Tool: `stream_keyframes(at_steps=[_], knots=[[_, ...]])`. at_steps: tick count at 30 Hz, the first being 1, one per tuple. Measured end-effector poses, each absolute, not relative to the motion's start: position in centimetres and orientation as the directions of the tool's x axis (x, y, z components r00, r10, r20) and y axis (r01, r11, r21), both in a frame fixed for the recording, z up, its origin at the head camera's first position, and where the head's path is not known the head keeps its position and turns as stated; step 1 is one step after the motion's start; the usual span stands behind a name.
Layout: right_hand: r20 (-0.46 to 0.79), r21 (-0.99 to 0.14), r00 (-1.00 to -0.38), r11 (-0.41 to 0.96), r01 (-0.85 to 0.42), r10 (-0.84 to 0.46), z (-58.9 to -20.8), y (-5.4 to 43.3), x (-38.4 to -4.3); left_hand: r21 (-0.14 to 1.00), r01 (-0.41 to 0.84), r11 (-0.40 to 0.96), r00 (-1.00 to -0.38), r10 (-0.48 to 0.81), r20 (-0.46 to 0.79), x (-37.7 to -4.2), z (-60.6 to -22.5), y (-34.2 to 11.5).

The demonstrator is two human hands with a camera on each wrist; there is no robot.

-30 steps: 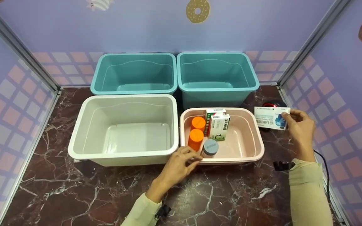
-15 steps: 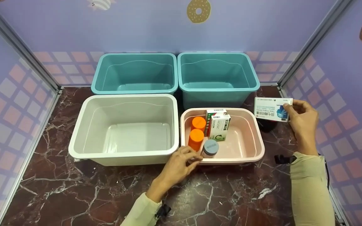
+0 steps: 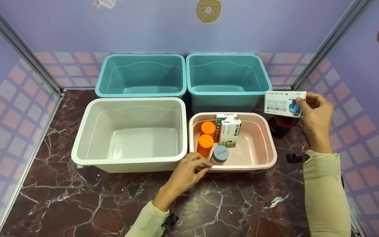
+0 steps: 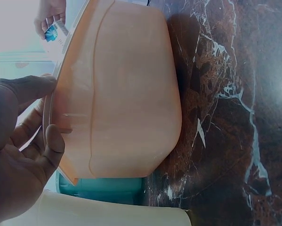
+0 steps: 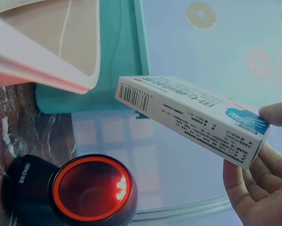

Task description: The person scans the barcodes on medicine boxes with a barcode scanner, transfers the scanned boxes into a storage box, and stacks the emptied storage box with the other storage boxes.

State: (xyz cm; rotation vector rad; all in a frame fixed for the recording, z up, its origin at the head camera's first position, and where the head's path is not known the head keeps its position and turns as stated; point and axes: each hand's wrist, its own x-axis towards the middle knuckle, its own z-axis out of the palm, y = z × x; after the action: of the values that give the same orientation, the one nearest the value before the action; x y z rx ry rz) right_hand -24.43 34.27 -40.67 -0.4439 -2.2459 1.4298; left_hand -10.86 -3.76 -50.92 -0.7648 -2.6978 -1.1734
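Observation:
My right hand (image 3: 318, 120) pinches one end of a white and blue medicine box (image 3: 281, 104), held up right of the pink tub (image 3: 258, 164). In the right wrist view a barcode shows on the box's narrow side. Below it stands a black barcode scanner (image 5: 91, 188) with a glowing red ring, partly behind the box in the head view. My left hand (image 3: 184, 172) grips the tub's near rim at its left corner. Inside the tub are two orange-capped bottles (image 3: 205, 142), a grey-capped bottle (image 3: 220, 154) and two upright medicine boxes (image 3: 230, 133).
A white bin (image 3: 130, 163) stands left of the tub. Behind are two teal bins, the left one (image 3: 140, 96) and the right one (image 3: 229, 102), near the back wall. A dark marbled tabletop (image 3: 110, 200) lies in front, with patterned walls around.
My right hand has raised the medicine box up and away from me, uncovering more of the scanner beneath it. My left hand stays at the tub's rim.

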Motion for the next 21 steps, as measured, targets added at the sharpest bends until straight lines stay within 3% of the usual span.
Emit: stream_keyframes(at_steps=[21], knots=[[0.326,-0.877,-0.846,0.469,-0.103,0.423,-38.1,31.7,-27.8,0.647,0.507,0.569,-0.859,0.396,0.325,-10.9,-51.0,-3.8]])
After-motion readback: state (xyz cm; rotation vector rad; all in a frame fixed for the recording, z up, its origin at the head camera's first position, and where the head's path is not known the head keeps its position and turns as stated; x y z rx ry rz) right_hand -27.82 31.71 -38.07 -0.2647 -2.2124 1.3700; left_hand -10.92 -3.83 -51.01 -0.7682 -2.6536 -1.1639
